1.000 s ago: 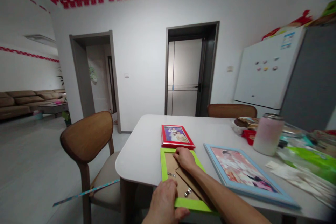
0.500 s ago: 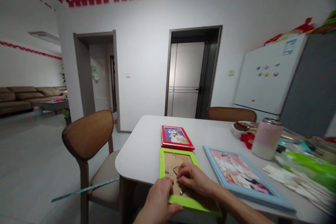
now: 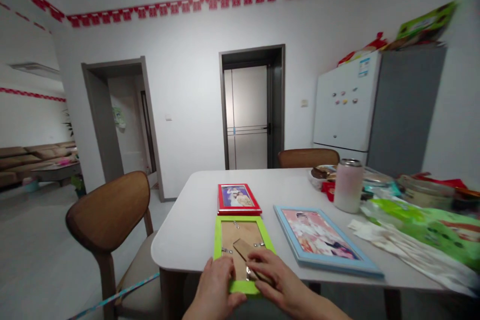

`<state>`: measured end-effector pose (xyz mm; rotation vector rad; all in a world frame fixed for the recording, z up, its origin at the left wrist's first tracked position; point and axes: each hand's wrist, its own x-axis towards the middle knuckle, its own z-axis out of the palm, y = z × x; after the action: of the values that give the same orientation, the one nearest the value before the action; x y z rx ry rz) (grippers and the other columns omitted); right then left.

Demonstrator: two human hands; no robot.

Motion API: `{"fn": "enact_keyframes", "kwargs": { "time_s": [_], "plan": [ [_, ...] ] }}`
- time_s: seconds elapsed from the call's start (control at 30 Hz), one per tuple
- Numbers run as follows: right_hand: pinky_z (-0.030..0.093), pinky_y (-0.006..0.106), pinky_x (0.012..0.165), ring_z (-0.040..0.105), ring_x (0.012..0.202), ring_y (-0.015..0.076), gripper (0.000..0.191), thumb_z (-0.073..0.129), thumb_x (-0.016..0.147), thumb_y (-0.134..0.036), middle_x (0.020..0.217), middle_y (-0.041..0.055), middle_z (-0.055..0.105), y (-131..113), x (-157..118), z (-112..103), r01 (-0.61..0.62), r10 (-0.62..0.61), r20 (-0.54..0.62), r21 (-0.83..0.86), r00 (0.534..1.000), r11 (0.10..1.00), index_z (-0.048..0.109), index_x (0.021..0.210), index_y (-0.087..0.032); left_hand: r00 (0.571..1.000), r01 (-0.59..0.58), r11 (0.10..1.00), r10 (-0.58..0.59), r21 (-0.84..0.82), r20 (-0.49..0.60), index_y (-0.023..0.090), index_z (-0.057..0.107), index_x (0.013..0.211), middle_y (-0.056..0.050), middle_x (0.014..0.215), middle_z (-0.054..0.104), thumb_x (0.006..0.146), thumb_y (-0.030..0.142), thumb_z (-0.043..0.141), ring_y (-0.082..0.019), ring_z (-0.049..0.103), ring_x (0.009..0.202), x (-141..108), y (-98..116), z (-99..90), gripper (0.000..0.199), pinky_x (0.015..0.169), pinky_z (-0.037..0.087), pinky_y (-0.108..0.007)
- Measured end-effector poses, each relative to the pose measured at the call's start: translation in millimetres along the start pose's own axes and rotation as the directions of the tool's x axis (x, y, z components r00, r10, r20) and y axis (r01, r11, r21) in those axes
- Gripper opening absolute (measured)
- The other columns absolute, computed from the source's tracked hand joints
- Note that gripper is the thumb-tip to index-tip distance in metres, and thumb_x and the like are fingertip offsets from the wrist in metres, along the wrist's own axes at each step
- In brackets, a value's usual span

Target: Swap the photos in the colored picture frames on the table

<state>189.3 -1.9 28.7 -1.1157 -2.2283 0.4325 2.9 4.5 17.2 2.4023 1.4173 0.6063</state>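
Note:
A lime-green photo frame (image 3: 243, 287) lies face down at the table's front edge, its brown backing board (image 3: 227, 231) showing. Small metal clips (image 3: 258, 245) sit around the board, and a stand leg (image 3: 242, 249) lies across its middle. My left hand (image 3: 217, 287) is closed round the lower left corner, thumb along the bottom edge. Curled over the lower right part is my right hand (image 3: 279, 280), its fingertips at the stand leg and the bottom clip; its fingers partly hide what they touch. A red photo frame (image 3: 240, 211) with a picture lies just behind.
To the right lies a light-blue photo frame (image 3: 333, 266), picture up. Beyond it stand a pink-white bottle (image 3: 348, 187), white gloves (image 3: 397, 250) and a green plastic packet (image 3: 431, 232). A wooden chair (image 3: 112, 215) stands at the left and another chair (image 3: 309, 158) behind the table.
My right hand has shifted from the middle of the backing board to the lower right of the green frame. My left hand keeps its hold. The view has swung to the right.

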Motion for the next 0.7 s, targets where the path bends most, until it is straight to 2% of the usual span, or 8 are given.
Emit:
{"fn": "enact_keyframes", "kwargs": {
  "time_s": [0.07, 0.17, 0.23, 0.3, 0.4, 0.5, 0.6, 0.7],
  "plan": [
    [0.034, 0.034, 0.091, 0.044, 0.106, 0.021, 0.035, 0.045, 0.073, -0.034, 0.113, 0.01, 0.051, 16.2, -4.6, 0.4, -0.157, 0.175, -0.166, 0.118, 0.97, 0.981, 0.058, 0.103, -0.019, 0.998, -0.053, 0.997, 0.052, 0.051, 0.03, 0.021, 0.051, 0.095, -0.006, 0.121, 0.045, 0.052, 0.027, 0.069, -0.026, 0.037, 0.112, 6.6, 7.2, 10.7, 0.047, 0.096, 0.022, -0.041],
    [0.04, 0.035, 0.086, 0.046, 0.105, 0.0231, 0.041, 0.045, 0.07, -0.039, 0.114, 0.0107, 0.052, 38.7, -11.4, -2.2, -0.32, 0.455, -0.344, 0.381, 0.822, 0.867, 0.057, 0.103, -0.018, 0.992, -0.097, 0.994, 0.093, 0.046, 0.088, 0.018, 0.049, 0.102, -0.009, 0.131, 0.035, 0.054, 0.017, 0.065, -0.026, 0.027, 0.121, 16.2, 15.2, 24.7, 0.05, 0.1, 0.015, -0.044],
    [0.043, 0.033, 0.08, 0.049, 0.102, 0.0227, 0.042, 0.047, 0.068, -0.04, 0.113, 0.0093, 0.054, 45.8, -15.5, -3.0, -0.32, 0.599, -0.374, 0.586, 0.708, 0.744, 0.056, 0.103, -0.019, 0.993, -0.092, 0.996, 0.091, 0.009, 0.074, 0.016, 0.05, 0.101, -0.01, 0.129, 0.038, 0.056, 0.01, 0.059, -0.025, 0.029, 0.12, 19.2, 20.9, 24.7, 0.047, 0.1, 0.016, -0.043],
    [0.045, 0.032, 0.077, 0.053, 0.097, 0.0212, 0.043, 0.049, 0.067, -0.042, 0.111, 0.0079, 0.056, 43.7, -17.2, 1.3, -0.243, 0.697, -0.332, 0.771, 0.635, 0.589, 0.055, 0.104, -0.02, 0.995, -0.098, 0.992, 0.097, -0.081, -0.012, 0.016, 0.051, 0.096, -0.01, 0.125, 0.042, 0.058, 0.009, 0.054, -0.025, 0.034, 0.117, 19.9, 30.3, 16.7, 0.039, 0.099, 0.021, -0.041],
    [0.046, 0.03, 0.068, 0.059, 0.082, 0.0187, 0.046, 0.048, 0.068, -0.047, 0.099, 0.0075, 0.061, 25.1, -11.1, 17.9, -0.14, 0.721, -0.14, 0.939, 0.678, 0.315, 0.052, 0.105, -0.021, 0.971, -0.143, 0.909, 0.053, -0.391, -0.232, 0.018, 0.049, 0.089, -0.009, 0.116, 0.049, 0.068, 0.018, 0.048, -0.022, 0.043, 0.108, 21.6, 55.0, 1.0, 0.021, 0.092, 0.032, -0.036],
    [0.046, 0.03, 0.061, 0.061, 0.073, 0.0187, 0.047, 0.048, 0.069, -0.051, 0.088, 0.0073, 0.064, 2.1, 0.4, 29.0, -0.098, 0.646, -0.023, 0.984, 0.763, 0.15, 0.052, 0.104, -0.02, 0.927, -0.217, 0.643, -0.1, -0.735, -0.361, 0.019, 0.045, 0.089, -0.008, 0.106, 0.055, 0.074, 0.03, 0.044, -0.02, 0.052, 0.096, 29.2, 85.6, -7.2, 0.019, 0.082, 0.041, -0.031],
    [0.046, 0.03, 0.065, 0.06, 0.078, 0.0189, 0.048, 0.052, 0.067, -0.045, 0.091, 0.004, 0.064, 1.1, 0.9, 10.6, 0.02, 0.639, -0.178, 0.969, 0.748, 0.245, 0.048, 0.11, -0.024, 0.908, -0.287, 0.383, -0.181, -0.878, -0.377, 0.018, 0.041, 0.097, -0.007, 0.095, 0.059, 0.071, 0.034, 0.049, -0.019, 0.056, 0.089, 47.0, 105.5, -8.5, 0.031, 0.078, 0.044, -0.031],
    [0.046, 0.03, 0.067, 0.06, 0.078, 0.0192, 0.049, 0.052, 0.066, -0.04, 0.094, 0.0024, 0.064, 36.2, -15.4, -37.8, -0.104, 0.684, -0.338, 0.849, 0.646, 0.518, 0.048, 0.112, -0.024, 0.91, -0.299, 0.298, -0.196, -0.907, -0.365, 0.018, 0.033, 0.112, -0.007, 0.106, 0.056, 0.069, 0.022, 0.052, -0.017, 0.053, 0.098, 73.4, 108.1, -1.2, 0.048, 0.082, 0.043, -0.028]
  ]
}}
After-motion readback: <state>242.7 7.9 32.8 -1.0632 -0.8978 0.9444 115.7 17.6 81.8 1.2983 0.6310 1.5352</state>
